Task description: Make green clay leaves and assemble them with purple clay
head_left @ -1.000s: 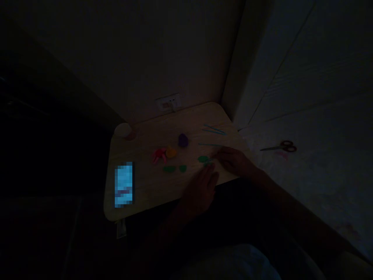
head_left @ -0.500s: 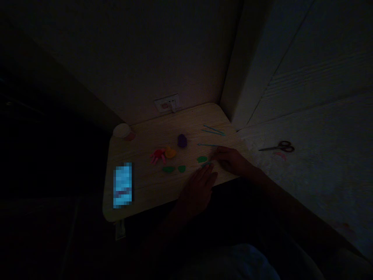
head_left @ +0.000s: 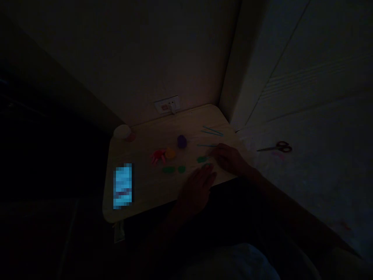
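The scene is very dark. My left hand point(head_left: 198, 186) lies near the table's front edge, fingers stretched out, its tips at a small green clay-like piece point(head_left: 207, 165). Just right of it, my right hand point(head_left: 229, 158) has its fingers pinched together; what they hold, if anything, is too dark to make out. A flat green piece point(head_left: 201, 159) sits beside the right fingertips. Two more pieces, a long green one point(head_left: 168, 170) and a short green one point(head_left: 182, 169), lie to the left. A thin blue stick point(head_left: 205, 145) reaches toward the right hand's knuckles.
On the table point(head_left: 148, 194) are a purple lump point(head_left: 182, 141), an orange piece point(head_left: 170, 153), a red-pink shape point(head_left: 159, 156), two blue sticks point(head_left: 212, 131), a pale tub point(head_left: 121, 132) and a lit, pixelated rectangle point(head_left: 122, 186). Scissors point(head_left: 276, 147) lie right of the table. A socket point(head_left: 167, 105) is on the wall.
My right hand has shifted very slightly left and up, beside the green pieces. My left hand stays nearly in place. The picture has grown a little darker and blurrier.
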Demonstrator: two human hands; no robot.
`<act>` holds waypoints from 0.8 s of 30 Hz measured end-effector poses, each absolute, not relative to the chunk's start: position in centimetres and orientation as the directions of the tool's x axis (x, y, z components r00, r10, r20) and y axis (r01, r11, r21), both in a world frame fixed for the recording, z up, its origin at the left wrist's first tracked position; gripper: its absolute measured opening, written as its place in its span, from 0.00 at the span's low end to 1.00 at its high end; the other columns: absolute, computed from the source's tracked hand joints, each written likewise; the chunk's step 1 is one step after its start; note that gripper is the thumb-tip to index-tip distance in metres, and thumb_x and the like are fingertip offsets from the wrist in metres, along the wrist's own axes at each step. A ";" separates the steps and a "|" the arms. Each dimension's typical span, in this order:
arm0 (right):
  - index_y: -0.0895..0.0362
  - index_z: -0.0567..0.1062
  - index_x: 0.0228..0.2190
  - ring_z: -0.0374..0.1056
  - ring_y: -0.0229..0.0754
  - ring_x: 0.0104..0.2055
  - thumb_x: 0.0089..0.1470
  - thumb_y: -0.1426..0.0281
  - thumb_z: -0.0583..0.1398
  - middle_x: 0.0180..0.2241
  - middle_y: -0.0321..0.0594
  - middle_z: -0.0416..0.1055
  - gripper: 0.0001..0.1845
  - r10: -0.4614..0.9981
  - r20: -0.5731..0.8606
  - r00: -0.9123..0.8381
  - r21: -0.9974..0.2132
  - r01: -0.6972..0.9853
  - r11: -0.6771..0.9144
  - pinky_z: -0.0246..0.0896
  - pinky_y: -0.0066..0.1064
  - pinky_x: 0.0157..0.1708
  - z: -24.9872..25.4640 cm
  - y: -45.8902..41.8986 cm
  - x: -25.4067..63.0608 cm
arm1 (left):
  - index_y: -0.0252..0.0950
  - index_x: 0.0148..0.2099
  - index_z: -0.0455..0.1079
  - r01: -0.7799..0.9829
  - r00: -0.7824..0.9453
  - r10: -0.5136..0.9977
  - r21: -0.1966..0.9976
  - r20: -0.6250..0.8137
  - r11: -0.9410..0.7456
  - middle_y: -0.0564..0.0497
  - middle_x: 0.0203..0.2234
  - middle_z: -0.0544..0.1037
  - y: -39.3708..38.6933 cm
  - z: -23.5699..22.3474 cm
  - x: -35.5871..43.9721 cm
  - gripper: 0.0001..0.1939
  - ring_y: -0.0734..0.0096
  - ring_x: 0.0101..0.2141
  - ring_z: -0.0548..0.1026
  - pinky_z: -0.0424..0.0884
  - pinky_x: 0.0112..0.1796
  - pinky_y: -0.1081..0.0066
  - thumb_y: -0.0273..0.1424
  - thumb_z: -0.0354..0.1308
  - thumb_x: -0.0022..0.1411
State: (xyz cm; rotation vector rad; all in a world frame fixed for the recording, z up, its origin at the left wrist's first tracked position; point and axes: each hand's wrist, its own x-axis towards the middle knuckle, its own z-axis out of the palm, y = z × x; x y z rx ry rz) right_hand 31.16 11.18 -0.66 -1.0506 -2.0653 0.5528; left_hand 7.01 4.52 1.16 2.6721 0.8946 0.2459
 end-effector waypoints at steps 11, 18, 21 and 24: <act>0.53 0.79 0.38 0.73 0.47 0.38 0.65 0.67 0.59 0.36 0.44 0.75 0.08 0.874 0.369 -0.318 -0.686 0.541 0.486 0.70 0.40 0.40 0.0 9.4 32.7 | 0.38 0.72 0.53 0.596 0.579 0.763 0.489 0.287 -0.637 0.42 0.68 0.65 5.5 1.5 4.4 0.34 0.53 0.69 0.59 0.60 0.67 0.47 0.23 0.51 0.65; 0.53 0.79 0.39 0.74 0.47 0.41 0.66 0.66 0.59 0.37 0.43 0.78 0.08 0.863 0.320 -0.391 -0.713 0.501 0.491 0.70 0.40 0.43 0.4 8.3 32.4 | 0.36 0.77 0.44 0.604 0.715 0.690 0.400 0.109 -0.689 0.44 0.73 0.57 6.0 1.8 5.0 0.39 0.56 0.73 0.51 0.50 0.71 0.50 0.26 0.51 0.68; 0.53 0.80 0.38 0.75 0.48 0.41 0.66 0.65 0.61 0.38 0.43 0.79 0.08 0.858 0.314 -0.407 -0.680 0.534 0.502 0.70 0.41 0.43 0.0 8.3 32.2 | 0.37 0.77 0.42 0.601 0.725 0.684 0.409 0.083 -0.687 0.43 0.74 0.55 6.1 1.9 5.3 0.40 0.54 0.73 0.49 0.49 0.71 0.48 0.27 0.52 0.68; 0.54 0.80 0.36 0.74 0.47 0.39 0.65 0.65 0.62 0.35 0.43 0.78 0.08 0.848 0.321 -0.422 -0.641 0.562 0.523 0.70 0.39 0.41 -0.6 8.4 31.8 | 0.38 0.77 0.44 0.604 0.725 0.686 0.422 0.061 -0.676 0.44 0.73 0.56 6.2 2.0 5.4 0.39 0.54 0.74 0.49 0.49 0.71 0.47 0.27 0.53 0.67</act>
